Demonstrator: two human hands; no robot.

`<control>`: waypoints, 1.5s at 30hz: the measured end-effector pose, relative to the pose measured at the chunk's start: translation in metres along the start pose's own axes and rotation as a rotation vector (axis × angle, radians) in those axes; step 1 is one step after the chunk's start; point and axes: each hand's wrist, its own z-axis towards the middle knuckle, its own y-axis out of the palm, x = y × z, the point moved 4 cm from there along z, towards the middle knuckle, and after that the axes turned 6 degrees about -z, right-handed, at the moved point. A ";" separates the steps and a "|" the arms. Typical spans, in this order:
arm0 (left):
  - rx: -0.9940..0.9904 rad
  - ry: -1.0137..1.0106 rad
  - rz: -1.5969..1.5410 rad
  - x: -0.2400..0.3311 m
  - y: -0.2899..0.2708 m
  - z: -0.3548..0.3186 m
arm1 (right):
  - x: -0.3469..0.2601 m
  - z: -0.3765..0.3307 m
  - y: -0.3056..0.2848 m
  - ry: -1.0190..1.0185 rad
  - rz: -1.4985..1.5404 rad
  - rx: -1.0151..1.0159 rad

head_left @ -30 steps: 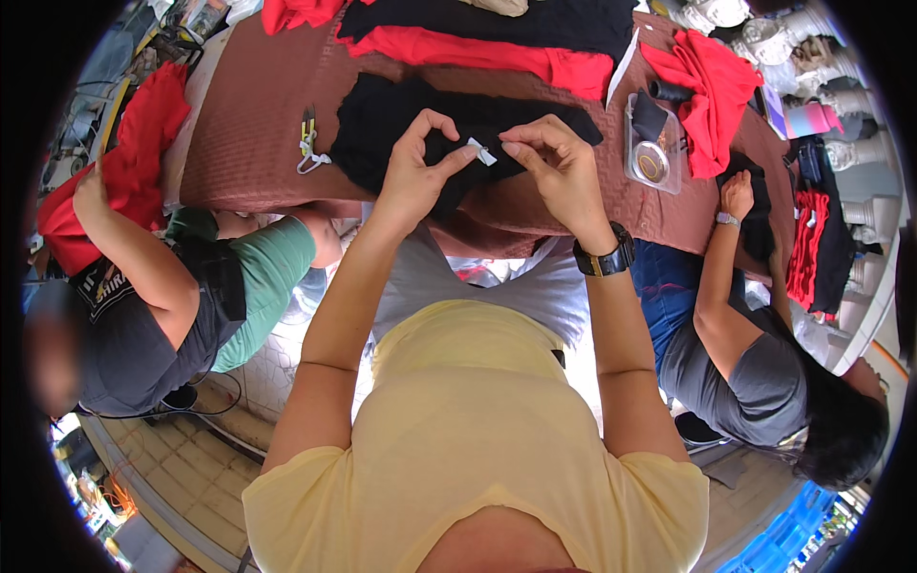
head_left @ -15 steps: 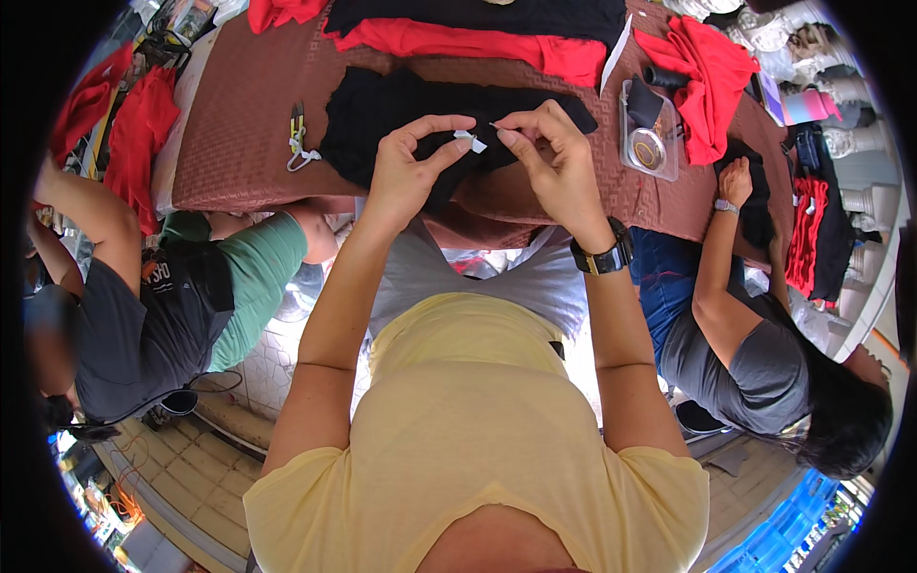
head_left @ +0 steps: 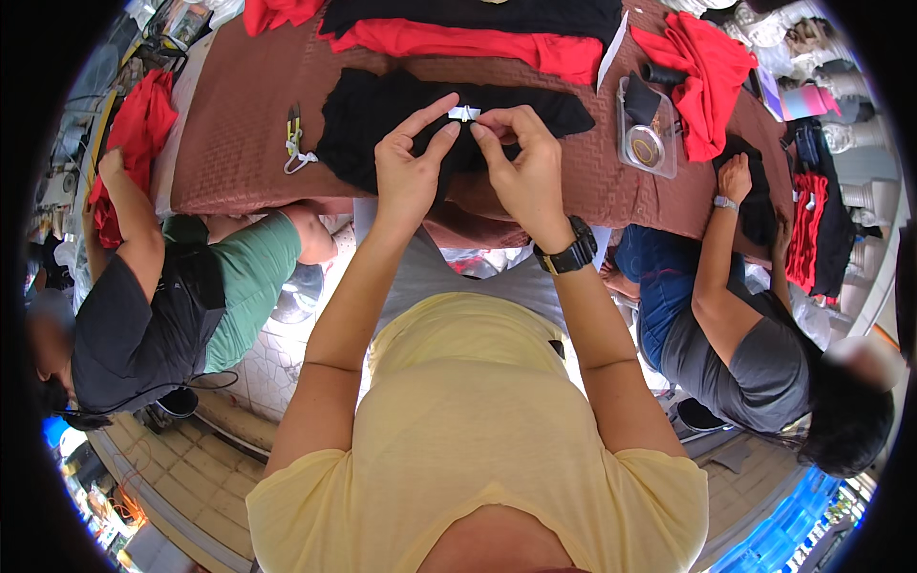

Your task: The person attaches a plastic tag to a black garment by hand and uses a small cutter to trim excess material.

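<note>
Brown-covered counter (head_left: 239,115) is carrying red and black garments, and near its front edge the left hand (head_left: 413,164) and right hand (head_left: 523,162) are both pinching a small white tag (head_left: 464,113) over the black garment (head_left: 382,124); tag looks not yet attached, red pieces lying untouched.

black garment (head_left: 382,124): matt cloth | table cover (head_left: 239,115): brown textured cloth

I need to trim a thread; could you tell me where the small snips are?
The small snips lie on the brown table cover, on the left in the head view, just left of the black garment.
</note>
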 end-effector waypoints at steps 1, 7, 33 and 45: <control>-0.005 0.003 0.005 -0.001 0.000 0.000 | -0.001 0.000 0.003 0.015 -0.006 0.002; 0.006 0.084 0.072 -0.012 -0.003 0.003 | 0.020 -0.002 0.018 0.189 0.058 -0.135; -0.335 -0.256 0.444 -0.026 -0.076 0.005 | 0.063 -0.049 0.030 0.923 0.882 -0.480; -0.156 -0.209 0.290 -0.015 -0.050 -0.061 | 0.032 -0.054 0.023 0.949 0.981 -0.559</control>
